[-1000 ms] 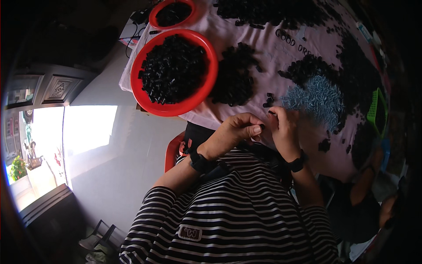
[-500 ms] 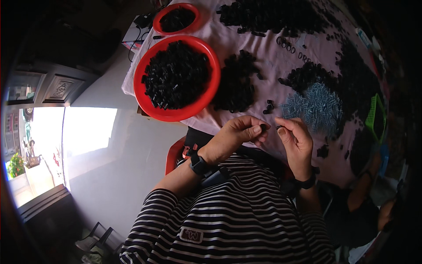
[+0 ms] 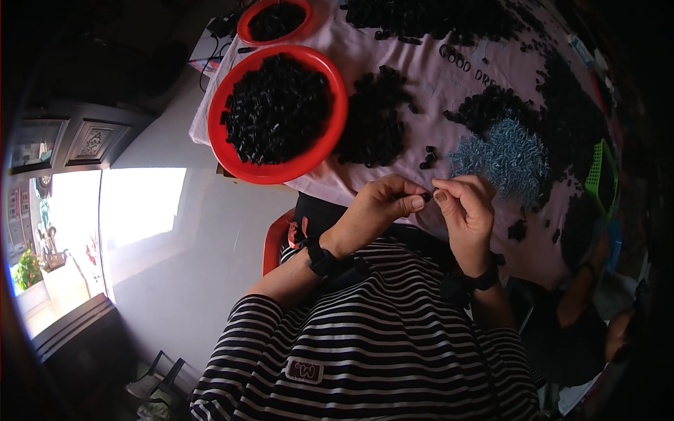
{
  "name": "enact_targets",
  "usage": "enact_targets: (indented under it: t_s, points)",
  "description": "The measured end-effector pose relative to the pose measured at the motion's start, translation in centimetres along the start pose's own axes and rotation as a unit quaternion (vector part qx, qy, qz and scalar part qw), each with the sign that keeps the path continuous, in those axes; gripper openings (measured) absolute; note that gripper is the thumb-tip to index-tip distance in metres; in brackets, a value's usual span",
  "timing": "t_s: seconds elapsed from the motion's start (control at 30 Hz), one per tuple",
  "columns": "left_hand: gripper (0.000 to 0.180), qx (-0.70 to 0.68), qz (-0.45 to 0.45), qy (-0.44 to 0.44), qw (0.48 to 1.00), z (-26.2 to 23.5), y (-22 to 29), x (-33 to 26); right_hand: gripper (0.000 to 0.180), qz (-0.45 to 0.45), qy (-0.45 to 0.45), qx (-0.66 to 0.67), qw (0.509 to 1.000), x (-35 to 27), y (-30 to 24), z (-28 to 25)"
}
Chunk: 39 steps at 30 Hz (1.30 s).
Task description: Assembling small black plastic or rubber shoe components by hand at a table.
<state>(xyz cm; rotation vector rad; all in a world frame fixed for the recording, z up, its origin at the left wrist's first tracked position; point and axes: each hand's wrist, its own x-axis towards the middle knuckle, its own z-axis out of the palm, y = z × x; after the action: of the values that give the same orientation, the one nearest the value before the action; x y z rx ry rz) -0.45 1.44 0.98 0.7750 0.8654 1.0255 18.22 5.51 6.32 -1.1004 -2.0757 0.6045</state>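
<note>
In front of my body, over the near edge of the pink cloth, both hands meet fingertip to fingertip. A small black plastic piece is pinched between the thumb and forefinger of my left hand. My right hand has its thumb and forefinger pressed together against that piece; whatever else they hold is too small to make out. Just beyond my fingers lie a few loose black pieces. A heap of bluish-grey, screw-like pieces sits past my right hand.
A large red basin full of black pieces stands at the left, a smaller red basin behind it. More black pieces are heaped on the pink cloth. A green basket and another person's arm are at right.
My hands have come together, the right fingertips now meeting the black piece in my left. The view has shifted slightly, so the table's things appear a little higher.
</note>
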Motion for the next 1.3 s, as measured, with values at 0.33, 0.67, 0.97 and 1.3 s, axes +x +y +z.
enact_targets:
  t_s: [0.33,0.67,0.97,1.3]
  points:
    - [0.031,0.024,-0.038,0.014,0.999,0.2,0.5,-0.2,0.017,-0.007,-0.02,-0.005,1.0,-1.0,1.1,0.7]
    - [0.027,-0.106,-0.061,0.024,0.992,0.4,0.6,-0.4,0.05,-0.108,-0.081,-0.172,0.976,-0.4,-0.6,-0.5]
    - [0.022,-0.108,-0.085,0.017,0.99,0.4,0.4,-0.3,0.051,-0.146,-0.053,-0.186,0.97,-1.2,0.4,0.4]
    - [0.023,-0.026,-0.098,0.021,0.995,0.4,0.7,-0.3,0.046,-0.121,-0.078,-0.212,0.967,-1.9,0.1,0.4]
